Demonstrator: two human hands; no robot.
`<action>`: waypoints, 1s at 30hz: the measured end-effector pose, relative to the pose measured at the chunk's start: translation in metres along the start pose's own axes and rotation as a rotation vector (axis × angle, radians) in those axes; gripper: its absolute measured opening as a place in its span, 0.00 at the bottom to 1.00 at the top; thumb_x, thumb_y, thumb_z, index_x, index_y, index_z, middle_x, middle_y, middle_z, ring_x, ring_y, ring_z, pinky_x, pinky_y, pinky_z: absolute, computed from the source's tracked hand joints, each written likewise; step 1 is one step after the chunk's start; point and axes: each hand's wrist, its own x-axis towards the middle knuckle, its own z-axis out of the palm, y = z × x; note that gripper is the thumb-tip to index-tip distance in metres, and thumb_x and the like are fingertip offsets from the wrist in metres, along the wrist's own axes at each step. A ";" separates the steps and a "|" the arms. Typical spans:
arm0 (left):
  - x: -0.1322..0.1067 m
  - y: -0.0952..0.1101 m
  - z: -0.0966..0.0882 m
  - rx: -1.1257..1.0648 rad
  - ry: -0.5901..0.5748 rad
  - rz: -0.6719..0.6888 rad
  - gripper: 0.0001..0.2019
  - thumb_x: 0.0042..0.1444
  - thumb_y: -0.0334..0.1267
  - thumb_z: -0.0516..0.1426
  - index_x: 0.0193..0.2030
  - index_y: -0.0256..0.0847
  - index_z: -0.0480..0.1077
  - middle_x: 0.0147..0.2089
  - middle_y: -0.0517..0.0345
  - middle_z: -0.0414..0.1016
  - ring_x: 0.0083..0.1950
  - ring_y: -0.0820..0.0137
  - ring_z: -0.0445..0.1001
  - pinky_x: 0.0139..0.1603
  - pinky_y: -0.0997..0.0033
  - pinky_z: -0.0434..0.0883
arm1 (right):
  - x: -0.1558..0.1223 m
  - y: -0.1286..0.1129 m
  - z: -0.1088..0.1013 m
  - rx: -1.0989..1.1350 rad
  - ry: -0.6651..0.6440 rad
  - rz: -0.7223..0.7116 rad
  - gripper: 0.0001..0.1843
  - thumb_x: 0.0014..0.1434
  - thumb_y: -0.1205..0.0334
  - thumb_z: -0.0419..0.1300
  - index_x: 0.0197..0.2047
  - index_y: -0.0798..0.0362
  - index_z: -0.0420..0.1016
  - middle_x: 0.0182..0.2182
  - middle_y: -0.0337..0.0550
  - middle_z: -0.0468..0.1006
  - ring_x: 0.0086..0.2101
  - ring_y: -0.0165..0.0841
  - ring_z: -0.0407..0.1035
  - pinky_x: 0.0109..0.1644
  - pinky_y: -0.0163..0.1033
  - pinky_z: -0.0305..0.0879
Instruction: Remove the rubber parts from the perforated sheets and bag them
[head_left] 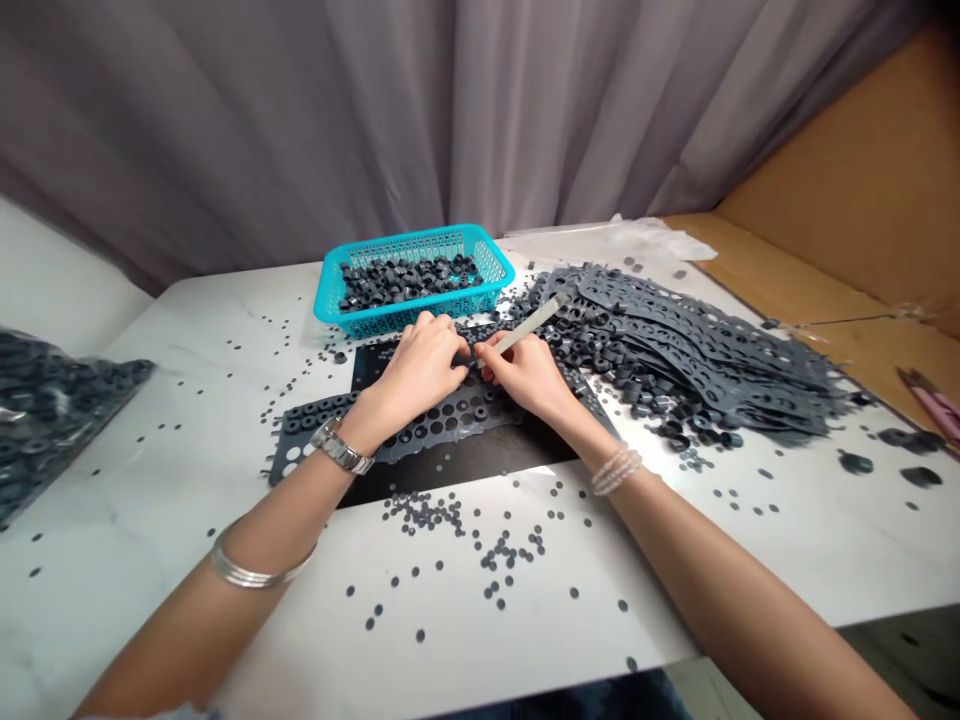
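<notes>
A dark grey rubber sheet with rows of round holes and ring-shaped parts lies across a black board. My right hand grips slim, pale metal tweezers, their back end slanting up to the right and their tip low between my hands. Over the middle of the sheet, my left hand has its thumb and forefinger curled close to that tip. Whatever those fingers pinch is too small or hidden to make out.
Behind my hands stands a turquoise basket of small black rubber parts. To the right lie stacked perforated sheets and loose rubber parts. Small discs litter the white table. At far left is a filled plastic bag.
</notes>
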 end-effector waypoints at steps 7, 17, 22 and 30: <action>-0.002 0.010 -0.002 0.130 0.016 0.039 0.10 0.56 0.37 0.54 0.39 0.38 0.76 0.41 0.47 0.68 0.48 0.55 0.63 0.46 0.55 0.64 | -0.001 -0.007 0.001 -0.101 0.005 -0.023 0.13 0.59 0.63 0.54 0.23 0.53 0.70 0.20 0.39 0.74 0.24 0.33 0.70 0.32 0.36 0.60; 0.002 0.013 0.007 0.188 0.010 0.025 0.10 0.58 0.33 0.51 0.33 0.34 0.72 0.42 0.45 0.70 0.49 0.56 0.64 0.46 0.56 0.64 | 0.001 -0.011 0.000 -0.129 -0.003 -0.074 0.11 0.58 0.68 0.54 0.24 0.53 0.70 0.22 0.40 0.74 0.25 0.32 0.68 0.35 0.36 0.60; 0.002 0.004 0.014 -0.029 0.058 0.007 0.08 0.56 0.32 0.53 0.30 0.35 0.72 0.40 0.48 0.70 0.47 0.60 0.66 0.48 0.59 0.64 | 0.003 -0.011 0.002 -0.139 0.000 -0.065 0.12 0.58 0.68 0.54 0.23 0.53 0.68 0.21 0.40 0.74 0.24 0.33 0.68 0.34 0.37 0.60; -0.014 -0.018 -0.011 -1.459 0.327 -0.503 0.02 0.52 0.31 0.61 0.31 0.35 0.73 0.33 0.56 0.73 0.37 0.75 0.72 0.35 0.76 0.66 | 0.003 -0.002 0.004 -0.037 0.036 0.034 0.12 0.59 0.61 0.55 0.25 0.53 0.70 0.20 0.41 0.74 0.24 0.34 0.70 0.33 0.37 0.62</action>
